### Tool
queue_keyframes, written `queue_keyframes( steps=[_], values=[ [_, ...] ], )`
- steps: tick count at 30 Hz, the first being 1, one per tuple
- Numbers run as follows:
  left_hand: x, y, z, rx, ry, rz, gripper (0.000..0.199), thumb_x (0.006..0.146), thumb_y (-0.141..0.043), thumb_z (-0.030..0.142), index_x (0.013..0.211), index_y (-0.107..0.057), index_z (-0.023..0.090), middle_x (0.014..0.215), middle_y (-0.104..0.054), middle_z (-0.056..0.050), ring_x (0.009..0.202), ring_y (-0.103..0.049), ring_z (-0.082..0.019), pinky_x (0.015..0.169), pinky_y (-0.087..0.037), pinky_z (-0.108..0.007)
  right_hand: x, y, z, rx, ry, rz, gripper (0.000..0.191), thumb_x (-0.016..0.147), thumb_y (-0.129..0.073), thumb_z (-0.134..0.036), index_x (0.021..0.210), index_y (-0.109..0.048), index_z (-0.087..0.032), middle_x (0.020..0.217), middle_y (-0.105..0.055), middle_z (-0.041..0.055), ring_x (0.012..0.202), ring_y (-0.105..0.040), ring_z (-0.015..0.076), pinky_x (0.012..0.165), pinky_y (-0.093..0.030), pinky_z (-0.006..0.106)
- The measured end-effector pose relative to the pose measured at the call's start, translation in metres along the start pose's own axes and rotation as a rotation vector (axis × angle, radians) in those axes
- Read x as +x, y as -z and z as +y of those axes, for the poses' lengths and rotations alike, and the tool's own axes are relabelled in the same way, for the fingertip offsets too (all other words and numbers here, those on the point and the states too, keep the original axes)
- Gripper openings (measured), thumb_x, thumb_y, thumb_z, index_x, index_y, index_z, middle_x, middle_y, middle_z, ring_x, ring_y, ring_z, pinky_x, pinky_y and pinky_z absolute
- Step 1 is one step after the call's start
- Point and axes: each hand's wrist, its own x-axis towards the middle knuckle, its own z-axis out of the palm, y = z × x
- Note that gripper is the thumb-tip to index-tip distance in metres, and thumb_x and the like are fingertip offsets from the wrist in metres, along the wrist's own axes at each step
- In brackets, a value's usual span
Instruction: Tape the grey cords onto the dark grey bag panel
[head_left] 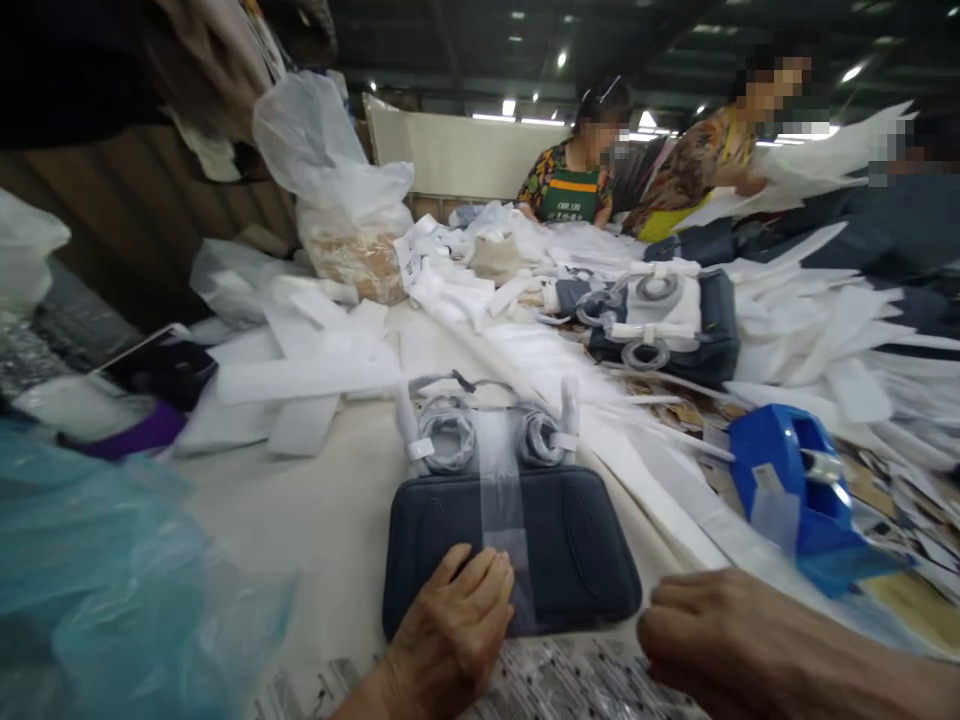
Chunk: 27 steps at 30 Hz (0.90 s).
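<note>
Lying loose at far L, white sheets point(307, 375) look unused. L coil point(448, 437) looks done: bundled, w/ a white band at its side. L hand point(457, 620) rests palm down, half-open, fingers on the dark bag point(577, 540) & clear strip point(501, 480); no pinch seen. Bag's flat on the table point(315, 530), mid-view. Strip runs down its front; lower end is prob. what's left to secure, can't confirm b/c fingers partly hide it. R coil point(540, 437) looks done too. R hand point(705, 620) is curled near bag's R edge; can't tell if it's holding anything. Blue dispenser point(784, 470) sits apart, far R.
</note>
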Motion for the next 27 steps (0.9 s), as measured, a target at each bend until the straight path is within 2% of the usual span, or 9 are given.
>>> queue_keyframes(
  steps=[2,3,5,8,13,18,25,27],
  values=[
    [-0.002,0.0,0.0,-0.007,-0.002,-0.011,0.023,0.088,-0.046,0.012,0.105,-0.062,0.01,0.106,-0.069,-0.006,0.107,-0.057,-0.018,0.1,-0.034,-0.037,0.044,0.014,-0.015,-0.077,0.116,-0.224,0.015,0.084,-0.049,-0.014,0.075,-0.06,-0.02,0.074,-0.065,0.0017,0.065,-0.062,0.0136,0.055,-0.038,0.024],
    [-0.003,-0.001,0.0,-0.011,-0.003,-0.016,0.023,0.088,-0.047,0.012,0.105,-0.062,0.01,0.106,-0.068,-0.006,0.107,-0.056,-0.019,0.1,-0.033,-0.037,0.064,0.018,-0.018,-0.13,0.167,-0.272,0.013,0.082,-0.05,-0.013,0.074,-0.059,-0.019,0.072,-0.065,0.003,0.062,-0.061,0.0143,0.052,-0.035,0.025],
    [-0.006,-0.003,-0.001,-0.016,0.0,-0.031,0.022,0.086,-0.049,0.013,0.105,-0.062,0.01,0.108,-0.067,-0.006,0.109,-0.055,-0.019,0.101,-0.033,-0.038,0.099,0.018,-0.018,-0.24,0.248,-0.294,0.009,0.08,-0.052,-0.012,0.076,-0.059,-0.016,0.07,-0.066,0.005,0.061,-0.06,0.016,0.05,-0.03,0.027],
    [-0.009,-0.006,-0.002,-0.012,-0.009,-0.056,0.019,0.084,-0.053,0.015,0.1,-0.063,0.012,0.109,-0.066,-0.005,0.11,-0.054,-0.02,0.102,-0.032,-0.04,0.131,0.01,-0.01,-0.387,0.313,-0.264,0.009,0.078,-0.053,-0.011,0.079,-0.061,-0.015,0.07,-0.068,0.0068,0.063,-0.062,0.0178,0.051,-0.027,0.028],
    [-0.008,-0.006,-0.002,0.002,-0.01,-0.029,0.014,0.083,-0.054,0.015,0.093,-0.065,0.013,0.108,-0.067,-0.006,0.107,-0.056,-0.021,0.101,-0.033,-0.041,0.151,-0.002,-0.003,-0.48,0.337,-0.264,0.01,0.076,-0.055,-0.011,0.078,-0.064,-0.015,0.071,-0.069,0.0068,0.065,-0.065,0.0198,0.052,-0.027,0.029],
    [-0.008,-0.006,-0.001,-0.012,0.003,-0.002,0.017,0.085,-0.05,0.016,0.09,-0.066,0.014,0.103,-0.069,-0.005,0.104,-0.057,-0.021,0.098,-0.036,-0.041,0.164,-0.003,-0.007,-0.486,0.345,-0.295,0.012,0.074,-0.056,-0.009,0.078,-0.067,-0.013,0.07,-0.07,0.0085,0.063,-0.066,0.0198,0.05,-0.032,0.027],
    [-0.007,-0.009,-0.002,-0.01,0.014,-0.009,0.017,0.086,-0.05,0.016,0.089,-0.067,0.014,0.102,-0.069,-0.006,0.105,-0.057,-0.021,0.099,-0.036,-0.04,0.178,0.002,-0.008,-0.473,0.138,-0.326,0.008,0.077,-0.064,-0.018,0.075,-0.069,-0.012,0.064,-0.07,0.0086,0.067,-0.069,0.0213,0.049,-0.036,0.024],
    [-0.007,-0.008,-0.002,-0.009,0.009,-0.018,0.016,0.086,-0.051,0.016,0.089,-0.066,0.014,0.102,-0.068,-0.006,0.104,-0.058,-0.02,0.099,-0.036,-0.041,0.183,0.004,-0.001,-0.459,0.084,-0.268,0.019,0.073,-0.073,-0.027,0.084,-0.068,-0.012,0.066,-0.069,0.0079,0.068,-0.068,0.0223,0.051,-0.036,0.024]
  ],
)
